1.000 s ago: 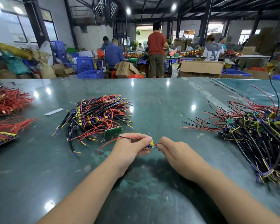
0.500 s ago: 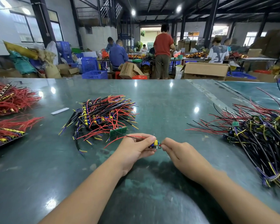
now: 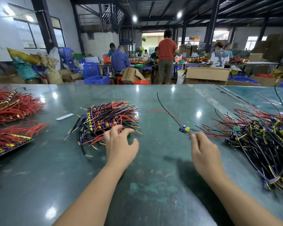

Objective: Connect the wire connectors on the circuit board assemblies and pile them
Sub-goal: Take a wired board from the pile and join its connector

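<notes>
1. L hand (image 3: 121,144) hovers at the near edge of the center pile of wired assemblies (image 3: 104,121). Fingers spread and loosely curved, gripping nothing I can see. A bit of green shows just beyond the fingertips, maybe a board, but it's blurred so can't say.
2. R hand (image 3: 203,150) pinches a red wire end betw thumb and fingertip. From it hangs a small assembly (image 3: 184,129) w/ a blue and yellow component, held above the table (image 3: 153,185). Its black wire (image 3: 163,106) and red wire (image 3: 170,114) trail up and away to the left.
3. Big tangled heap of boards and wires (image 3: 260,144) sits to the right, just beside the R hand. Looks like the supply, but that's a guess.
4. Bundles of red wires (image 3: 15,105) lie far left, well apart from both hands, not in play.
5. Step in hand, as I read it: one unit seems just placed on the center pile, and the R hand has a fresh unit up for connecting.
6. Next move calls for: bring L hand over to the dangling wires, find the mating connector end, line it up w/ the end in the R pinch, push together firmly.
7. Watch out: loose leads may snag on the heap at right. Keep the unit lifted while turning it.
</notes>
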